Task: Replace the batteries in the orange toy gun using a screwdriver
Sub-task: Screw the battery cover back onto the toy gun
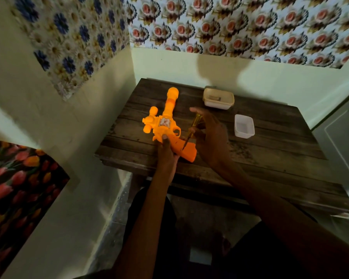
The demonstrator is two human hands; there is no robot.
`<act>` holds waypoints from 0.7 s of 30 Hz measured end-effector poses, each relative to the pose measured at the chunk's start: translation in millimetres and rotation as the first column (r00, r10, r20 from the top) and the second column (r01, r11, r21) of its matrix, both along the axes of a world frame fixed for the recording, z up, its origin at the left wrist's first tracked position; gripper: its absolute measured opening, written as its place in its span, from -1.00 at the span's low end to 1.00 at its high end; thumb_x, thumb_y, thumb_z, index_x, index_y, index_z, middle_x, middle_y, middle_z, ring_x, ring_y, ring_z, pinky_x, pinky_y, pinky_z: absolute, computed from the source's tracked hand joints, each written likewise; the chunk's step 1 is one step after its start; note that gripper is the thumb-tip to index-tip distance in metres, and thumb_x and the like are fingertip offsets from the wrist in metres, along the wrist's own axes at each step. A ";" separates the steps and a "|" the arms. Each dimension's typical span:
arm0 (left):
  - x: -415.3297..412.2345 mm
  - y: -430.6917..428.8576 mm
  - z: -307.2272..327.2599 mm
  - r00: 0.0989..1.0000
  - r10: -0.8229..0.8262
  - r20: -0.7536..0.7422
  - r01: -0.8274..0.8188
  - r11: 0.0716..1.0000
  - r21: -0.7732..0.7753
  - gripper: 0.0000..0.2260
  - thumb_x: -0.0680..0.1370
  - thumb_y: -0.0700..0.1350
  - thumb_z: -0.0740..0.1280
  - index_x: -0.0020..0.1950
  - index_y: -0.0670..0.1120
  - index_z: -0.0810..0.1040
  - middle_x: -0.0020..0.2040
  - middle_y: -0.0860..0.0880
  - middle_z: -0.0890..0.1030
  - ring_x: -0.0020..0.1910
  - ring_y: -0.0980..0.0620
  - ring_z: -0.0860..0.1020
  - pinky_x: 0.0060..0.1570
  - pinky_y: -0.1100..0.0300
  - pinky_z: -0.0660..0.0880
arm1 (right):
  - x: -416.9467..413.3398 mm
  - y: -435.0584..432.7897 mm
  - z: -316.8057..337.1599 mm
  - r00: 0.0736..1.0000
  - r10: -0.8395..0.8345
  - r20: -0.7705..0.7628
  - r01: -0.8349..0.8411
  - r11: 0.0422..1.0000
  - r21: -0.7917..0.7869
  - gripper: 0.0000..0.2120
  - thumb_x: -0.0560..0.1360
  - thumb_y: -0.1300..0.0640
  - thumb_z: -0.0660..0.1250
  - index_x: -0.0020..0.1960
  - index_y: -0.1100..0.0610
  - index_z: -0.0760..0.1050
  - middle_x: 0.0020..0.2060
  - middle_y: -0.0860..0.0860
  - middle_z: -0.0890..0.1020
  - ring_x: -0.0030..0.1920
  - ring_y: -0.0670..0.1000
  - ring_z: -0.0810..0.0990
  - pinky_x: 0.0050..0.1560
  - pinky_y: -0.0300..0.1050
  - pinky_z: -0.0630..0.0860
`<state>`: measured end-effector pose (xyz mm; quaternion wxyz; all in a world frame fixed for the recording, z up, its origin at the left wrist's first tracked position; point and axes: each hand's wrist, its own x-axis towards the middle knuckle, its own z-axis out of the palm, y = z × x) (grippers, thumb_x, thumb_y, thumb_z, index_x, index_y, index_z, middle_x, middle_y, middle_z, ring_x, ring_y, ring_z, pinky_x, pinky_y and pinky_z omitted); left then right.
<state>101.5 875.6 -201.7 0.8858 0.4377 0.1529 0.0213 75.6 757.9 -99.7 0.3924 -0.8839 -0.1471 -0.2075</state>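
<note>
The orange toy gun (165, 122) lies flat on the dark wooden table (270, 150), barrel pointing away from me, grip toward the near edge. My left hand (166, 153) holds the gun at the grip, thumb on top near the trigger guard. My right hand (209, 133) pinches a screwdriver (193, 127) with a clear yellow handle. Its dark tip touches the side of the orange grip. The batteries are not visible.
A beige lidded container (219, 98) sits at the back of the table. A small white open tub (244, 125) stands to the right of my right hand. Walls close in on the left and behind. My legs are under the table's near edge.
</note>
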 end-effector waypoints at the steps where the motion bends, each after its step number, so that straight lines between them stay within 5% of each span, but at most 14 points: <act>1: 0.8 -0.6 -0.8 1.000 0.007 0.002 -0.007 1.000 -0.016 -0.41 0.57 0.15 0.17 0.54 -0.06 0.14 0.46 -0.17 0.36 0.38 -0.16 0.41 0.03 0.05 0.57 | 0.7 -0.2 -0.2 1.000 0.002 0.004 -0.002 1.000 0.004 -0.49 0.45 0.33 0.39 0.35 0.09 0.41 0.08 0.12 0.57 -0.09 -0.05 0.52 -0.17 -0.59 0.34; 11: 2.7 0.3 -6.1 0.998 -0.052 0.029 0.053 0.997 -0.053 -0.55 0.66 0.03 0.06 0.54 -0.06 0.14 0.45 -0.20 0.36 0.40 -0.23 0.37 0.30 -0.18 0.38 | 1.7 2.2 -3.6 0.998 0.016 0.058 -0.017 1.000 0.025 -0.49 0.40 0.26 0.39 0.33 0.11 0.43 -0.02 0.10 0.59 -0.08 0.00 0.57 -0.16 -0.58 0.33; 19: -4.1 -0.2 2.6 1.000 -0.026 0.014 0.026 1.000 0.006 -0.12 0.33 0.34 0.40 0.52 0.00 0.17 0.39 -0.12 0.44 0.32 -0.14 0.47 0.06 0.03 0.59 | -1.1 3.4 0.8 1.000 0.011 0.024 -0.011 1.000 -0.007 -0.52 0.41 0.27 0.42 0.30 0.11 0.43 0.05 0.11 0.57 -0.02 0.00 0.57 -0.21 -0.54 0.34; 21: -3.2 0.9 0.7 0.999 -0.027 0.030 0.026 0.999 0.034 -0.26 0.47 0.27 0.30 0.54 -0.01 0.13 0.43 -0.14 0.40 0.35 -0.16 0.44 0.11 0.00 0.56 | -0.3 4.0 0.9 1.000 0.002 0.016 -0.002 1.000 -0.019 -0.52 0.41 0.31 0.41 0.30 0.10 0.43 0.05 0.10 0.57 -0.03 -0.01 0.57 -0.23 -0.55 0.33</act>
